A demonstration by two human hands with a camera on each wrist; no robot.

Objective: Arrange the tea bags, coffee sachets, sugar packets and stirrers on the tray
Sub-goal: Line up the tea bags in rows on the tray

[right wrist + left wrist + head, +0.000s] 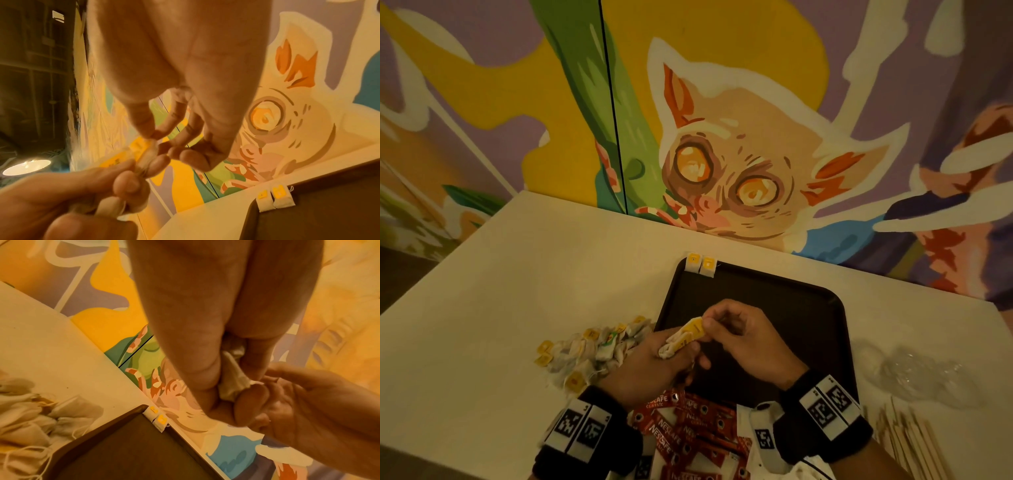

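A dark tray [808, 308] lies on the white table, with two tea bags [701, 264] side by side on its far left corner. My left hand [654, 359] grips a small bunch of tea bags [681, 339] over the tray's left edge. My right hand [736, 332] pinches the yellow-tagged tea bag [695, 326] at the top of that bunch. In the left wrist view the bunch of tea bags [232, 382] sits between my curled fingers. The right wrist view shows the pinched tea bag [141, 146] with its yellow tag and the two placed tea bags [274, 197].
A heap of loose tea bags [589, 353] lies left of the tray. Red coffee sachets [688, 428] are piled at the near edge between my wrists. Wooden stirrers [907, 442] lie at the near right, with crumpled clear plastic [921, 373] beyond them. A painted wall stands behind the table.
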